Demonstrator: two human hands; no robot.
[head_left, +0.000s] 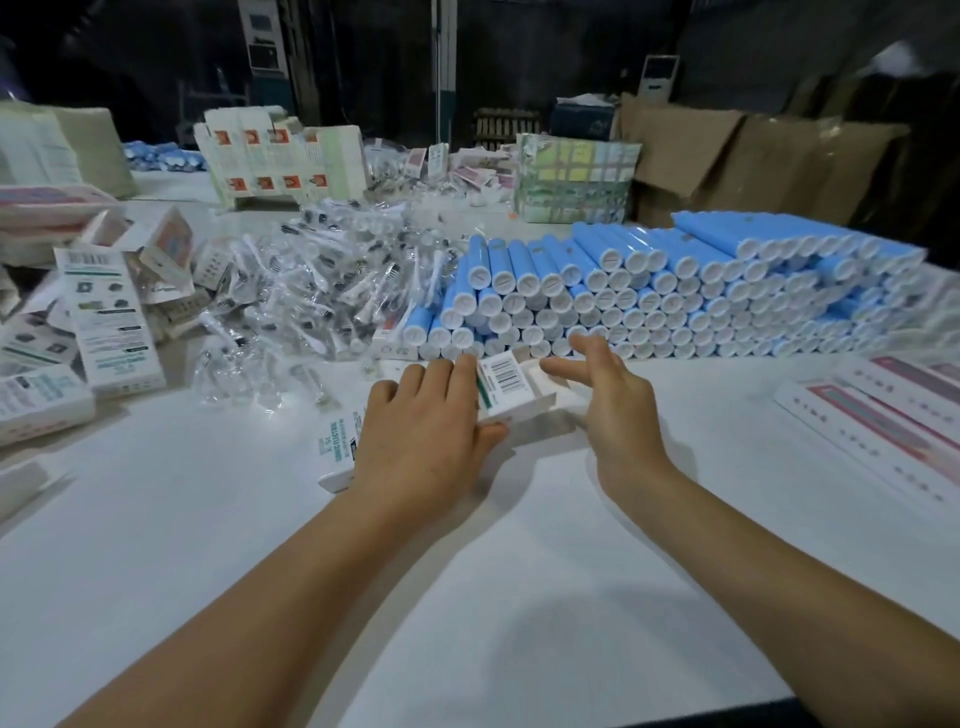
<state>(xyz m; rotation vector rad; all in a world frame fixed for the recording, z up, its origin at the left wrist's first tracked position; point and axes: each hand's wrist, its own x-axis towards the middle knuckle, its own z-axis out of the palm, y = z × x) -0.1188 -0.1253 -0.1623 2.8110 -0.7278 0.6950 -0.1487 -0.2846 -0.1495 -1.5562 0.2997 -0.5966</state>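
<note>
L grip (426, 421): grasping box (511, 387). Fingers lie across box top, thumb against its near side.

Box: flat on worktop (467, 571), mostly under L grip, barcode face up. The end toward R grip looks open.

R grip (608, 395): released, holds nothing. Fingers straight and spread, index tip just beside box open end; contact cannot be told.

Ahead of both grips: tubes (675, 291), blue w/ white caps, stacked in rows, caps facing grips.

Ahead-left of L grip: bags (322, 280), clear, heaped, brush heads inside.

Far left of L grip: cartons (111, 322), loose pile.

Far right of R grip: cards (883, 421), flat on worktop.
</note>
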